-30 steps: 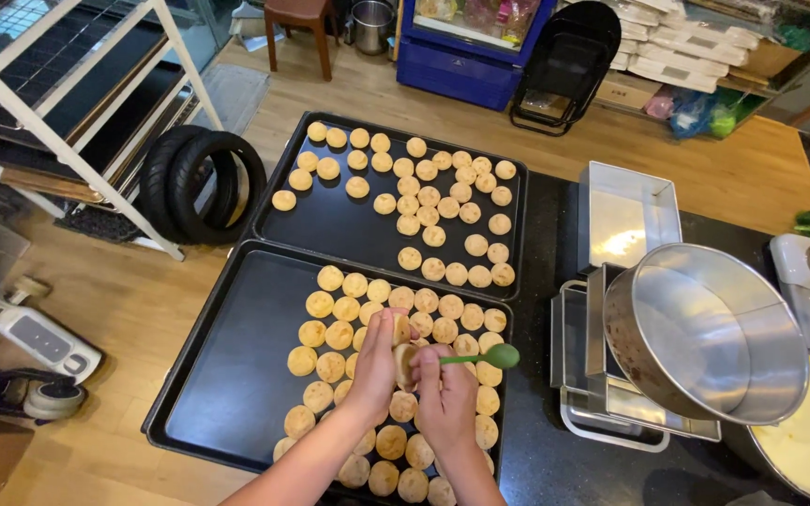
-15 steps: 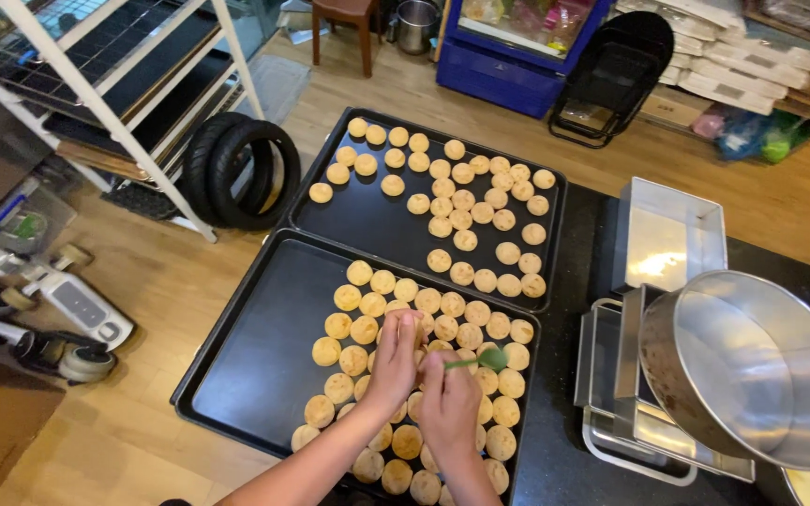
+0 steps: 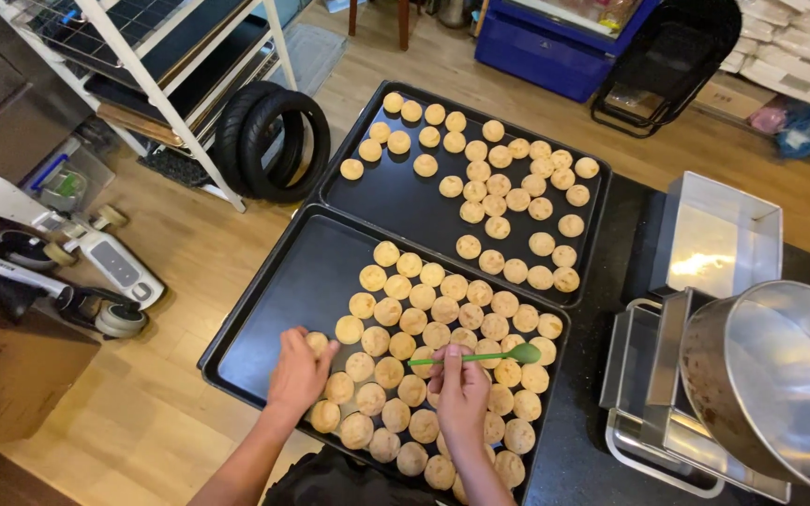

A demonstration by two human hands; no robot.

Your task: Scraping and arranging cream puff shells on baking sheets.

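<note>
Two black baking trays lie side by side, the near tray (image 3: 274, 309) and the far tray (image 3: 377, 201), each carrying several round golden dough pieces (image 3: 424, 323). My left hand (image 3: 297, 372) rests over the near tray with its fingers on one dough piece (image 3: 317, 342) at the left edge of the cluster. My right hand (image 3: 462, 392) holds a small green spoon (image 3: 494, 355) level above the pieces, its bowl pointing right.
A large steel bowl (image 3: 771, 384) and steel pans (image 3: 719, 234) stand on the black counter at right. On the wooden floor at left are a white rack (image 3: 180, 112), a black tyre (image 3: 274, 141) and a scooter (image 3: 58, 253). A blue chest (image 3: 564, 37) stands behind.
My left hand has slid left from the middle of the cluster to a piece at its left edge. The camera view has shifted, and my right hand still holds the spoon.
</note>
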